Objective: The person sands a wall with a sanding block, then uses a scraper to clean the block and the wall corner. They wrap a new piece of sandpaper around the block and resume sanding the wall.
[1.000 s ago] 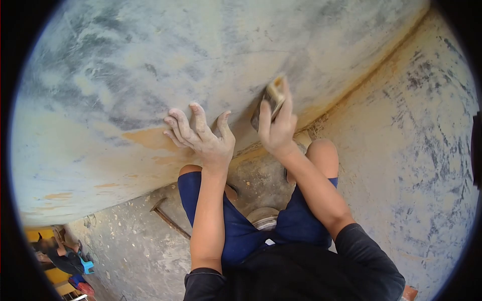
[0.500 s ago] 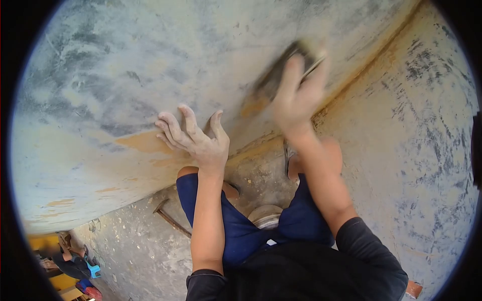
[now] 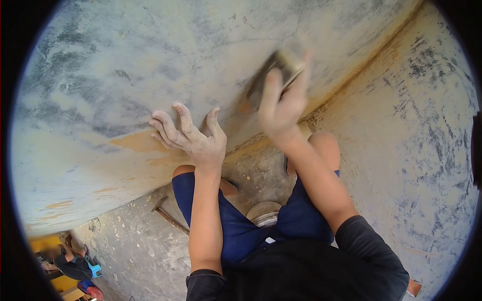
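Note:
My right hand [image 3: 285, 103] grips a flat sanding block [image 3: 277, 67], smeared by motion, with a dark face and a pale edge. The block is against the patchy grey-white wall [image 3: 150, 55], near its corner with another wall. To the left, my left hand [image 3: 193, 135], coated in pale dust, rests on the same wall with its fingers spread and holds nothing. Just below those fingers lies a tan patch on the wall surface.
A hammer-like tool with a long handle [image 3: 170, 220] lies on the speckled floor [image 3: 130, 246], left of my legs. Between my knees is a round pale container [image 3: 263, 213]. Another person [image 3: 73, 263] sits at the lower left near a blue stool [image 3: 94, 270].
My right hand has moved left and slightly down along the wall with the sanding block. My left hand stays nearly in place, fingers still spread.

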### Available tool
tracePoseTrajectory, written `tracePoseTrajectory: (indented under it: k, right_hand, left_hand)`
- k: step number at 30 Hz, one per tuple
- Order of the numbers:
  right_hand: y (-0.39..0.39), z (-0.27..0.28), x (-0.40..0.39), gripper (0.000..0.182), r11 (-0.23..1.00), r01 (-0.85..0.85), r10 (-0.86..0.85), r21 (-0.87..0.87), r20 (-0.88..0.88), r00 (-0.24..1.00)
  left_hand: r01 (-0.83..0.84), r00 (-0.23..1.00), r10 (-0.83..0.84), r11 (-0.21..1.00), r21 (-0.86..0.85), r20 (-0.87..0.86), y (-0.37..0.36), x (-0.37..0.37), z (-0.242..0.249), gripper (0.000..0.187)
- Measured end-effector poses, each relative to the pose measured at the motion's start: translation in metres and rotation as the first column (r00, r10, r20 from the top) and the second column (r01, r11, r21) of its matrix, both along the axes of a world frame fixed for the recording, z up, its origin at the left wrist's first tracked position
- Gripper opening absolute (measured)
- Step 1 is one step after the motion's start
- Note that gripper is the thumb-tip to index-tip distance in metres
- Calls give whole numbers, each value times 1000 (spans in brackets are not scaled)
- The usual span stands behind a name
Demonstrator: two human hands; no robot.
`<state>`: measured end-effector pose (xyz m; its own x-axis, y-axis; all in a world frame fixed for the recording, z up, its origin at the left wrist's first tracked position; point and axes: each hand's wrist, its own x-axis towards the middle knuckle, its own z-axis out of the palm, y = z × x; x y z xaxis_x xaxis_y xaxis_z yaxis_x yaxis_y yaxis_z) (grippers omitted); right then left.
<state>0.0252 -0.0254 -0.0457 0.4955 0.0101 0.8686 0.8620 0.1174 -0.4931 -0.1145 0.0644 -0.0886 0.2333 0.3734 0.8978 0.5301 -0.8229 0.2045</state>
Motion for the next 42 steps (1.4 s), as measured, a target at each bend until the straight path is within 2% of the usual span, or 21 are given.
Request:
tracePoseTrajectory:
  k: [1,2,3,6,9,10,11,13,15,17,18,19,22,27,29,30,33,35,37,41,42]
  right_hand:
    - [0,-19,-4,63,995,53,-41,-81,137,990]
    - [-13,-35,-19,62,952,7,16,-307,71,997]
    - [-14,-28,-15,62,952,10,13,-306,73,997]
    - [-13,31,1,61,1000,-5,3,-16,-128,992]
    - [-14,37,0,60,998,-52,60,38,-231,971]
    - [-3,11,13,64,995,86,-88,41,48,995]
    - [-4,-11,7,64,995,84,-87,47,55,995]
    - [-15,-29,-19,64,952,21,-5,-306,53,999]
    - [-11,0,-2,62,967,1,21,-256,83,996]
    - [-14,43,8,63,985,-107,137,132,-246,959]
    - [-21,52,3,62,981,-162,191,107,-395,898]
    - [-20,43,-2,62,981,-163,193,108,-393,899]
    - [-9,-26,-10,65,977,44,-21,-206,113,993]
    - [-5,17,7,64,997,80,-79,-21,69,995]
    - [-8,27,5,65,977,-109,150,182,-234,961]
    - [-3,13,8,63,997,57,-58,48,13,998]
    - [-10,-25,-25,61,965,-20,33,-263,43,999]
    - [-11,-8,-14,61,963,-13,31,-268,61,998]
    - [-6,34,2,61,983,-96,132,155,-238,962]
    - [-6,4,6,61,994,44,-41,101,-35,999]
    - [-11,-25,-11,60,995,8,-11,-104,-29,1000]
  left_hand:
    - [1,1000,-1,1000,5,6,1,1,0,81]
    - [5,1000,-5,1000,10,2,1,0,0,82]
    - [9,1000,-9,1000,13,-1,0,0,0,82]
    - [29,1000,-29,999,14,10,1,-1,1,81]
    - [28,1000,-28,1000,-10,4,0,-1,0,81]
    - [27,1000,-27,1000,-8,10,1,0,0,81]
    - [27,999,-27,1000,7,18,2,1,-2,81]
    - [27,999,-28,999,22,23,2,1,-1,80]
    - [56,998,-56,998,20,32,1,1,1,79]
    - [52,998,-52,999,-6,27,0,2,4,79]
    - [57,998,-57,998,-28,25,-2,0,4,78]
    - [56,998,-56,998,-26,27,-1,0,3,78]
    - [52,998,-52,999,11,35,2,2,0,79]
    - [63,997,-62,998,-18,37,0,0,0,80]
    - [56,998,-55,998,-22,25,0,-3,-1,80]
    - [55,998,-54,998,-10,32,1,0,1,80]
    - [49,998,-50,999,12,37,2,2,-1,81]
    - [61,997,-61,998,8,46,1,3,0,81]
    - [62,997,-61,998,-9,39,0,-1,0,81]
    - [52,998,-52,999,-3,38,1,2,-1,79]
    - [56,997,-57,998,8,48,2,3,-1,79]
